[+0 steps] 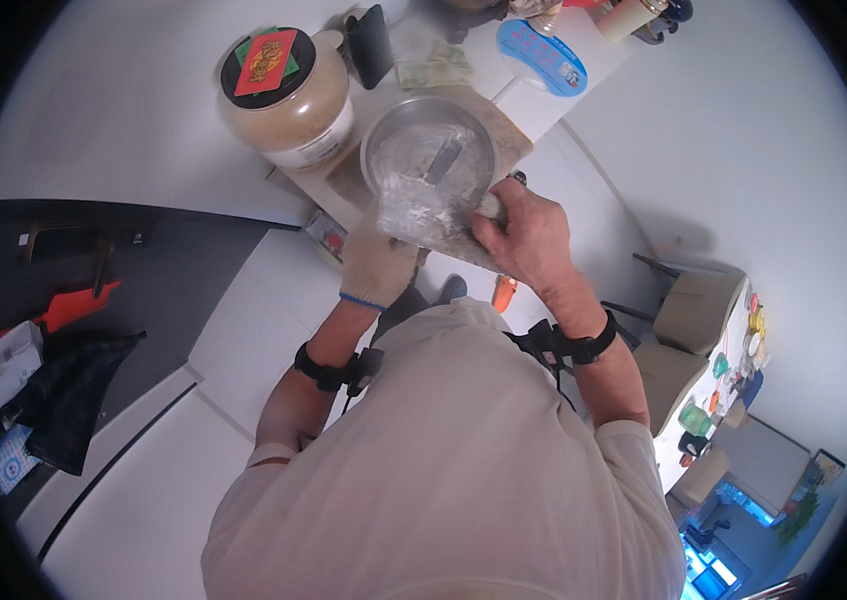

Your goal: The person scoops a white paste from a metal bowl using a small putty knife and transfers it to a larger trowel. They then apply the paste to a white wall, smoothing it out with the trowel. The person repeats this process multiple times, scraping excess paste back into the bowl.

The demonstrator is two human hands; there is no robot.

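My right hand, bare, is closed around the short handle of a broad flat blade, probably a scraper or cleaver. White paste or powder coats the blade, which lies across the near rim of a round metal bowl. Whitish smears cover the bowl's inside, and a narrow grey strip shows there; I cannot tell if it is a tool or a reflection. My left hand wears a knitted glove with a blue cuff. It is at the blade's left end, below the bowl, its fingers mostly hidden.
The bowl rests on a board on a white table. Left of it stands a large jar with a red card on its black lid. Behind are a dark phone-like slab, banknotes and a blue hand fan. Chairs stand right.
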